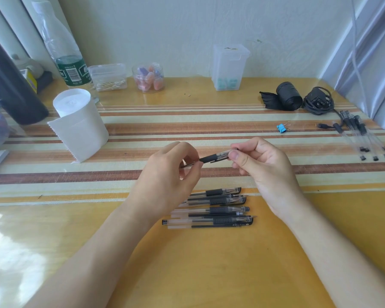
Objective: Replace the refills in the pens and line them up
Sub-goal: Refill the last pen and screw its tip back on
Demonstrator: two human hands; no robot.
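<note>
The person holds one pen (pixel 213 157) in the air above the bench (pixel 209 274), level and crosswise, between both hands. The left hand (pixel 171 170) pinches the barrel end with curled fingertips; the right hand (pixel 260 165) pinches the clear front end between thumb and forefinger, just past the black rubber grip. Holding it at opposite ends like this lets one hand steady the body while the other twists, so the step is probably screwing the front piece off or on around a refill. Which way it turns cannot be told. A thin dark strip shows just under the grip, but it is too small to tell whether it is a loose refill or part of the pen.

Directly below the hands, near the person, a row of pens (pixel 218 207) lies on the bench, side by side and roughly parallel, with the dark ends to the right. Thin refills seem to be mixed among them. Keeping them right under the work means each one can be picked up or set down with little reach, and the line-up can grow in the same place. The row is still loose and uneven.

Well apart, at the far right of the bench, a second bundle of pens (pixel 360 138) lies fanned out, probably a separate pile. A blue clip (pixel 282 128) and a paper roll (pixel 80 123) sit out of the way
</note>
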